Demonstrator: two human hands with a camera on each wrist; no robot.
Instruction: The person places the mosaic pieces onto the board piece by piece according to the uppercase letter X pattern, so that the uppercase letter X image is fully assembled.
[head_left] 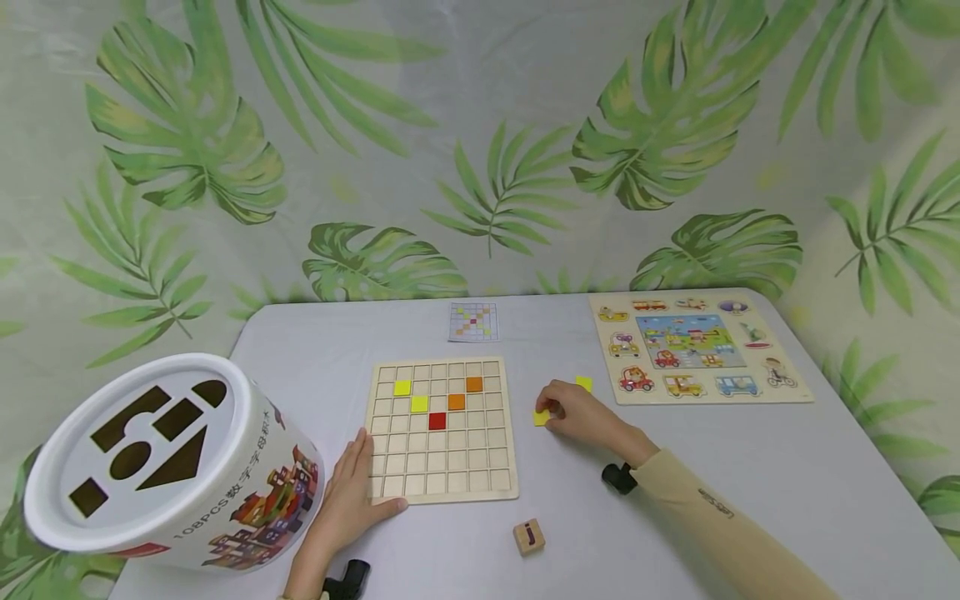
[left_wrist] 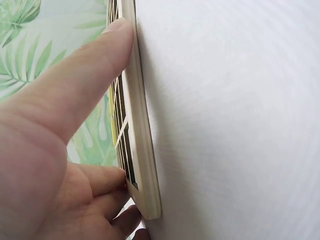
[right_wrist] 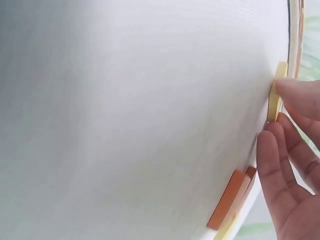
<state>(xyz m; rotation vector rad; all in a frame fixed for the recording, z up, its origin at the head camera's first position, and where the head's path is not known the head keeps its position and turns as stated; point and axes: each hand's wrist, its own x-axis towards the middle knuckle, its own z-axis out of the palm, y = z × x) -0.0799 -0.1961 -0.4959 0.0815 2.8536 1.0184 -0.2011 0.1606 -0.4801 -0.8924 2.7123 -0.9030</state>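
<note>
A wooden grid board [head_left: 442,460] lies on the table, with two yellow tiles [head_left: 402,387], two orange tiles [head_left: 457,402] and a red tile [head_left: 437,422] in its cells. My left hand [head_left: 347,492] rests at its near left corner, thumb against the near edge and fingers extended along the left side. To the right of the board, my right hand [head_left: 583,412] pinches a yellow square tile [right_wrist: 274,97] between thumb and fingers at the table surface. Another yellow tile [head_left: 584,383] lies just beyond that hand. An orange tile [right_wrist: 227,200] sits near its fingers, hidden in the head view.
Behind the board lies a small pattern card [head_left: 473,322]. A vehicle picture puzzle [head_left: 705,387] is at the back right. At left stands a large white bucket [head_left: 255,467] with shaped holes in its lid. A wooden letter block [head_left: 529,537] sits near the front.
</note>
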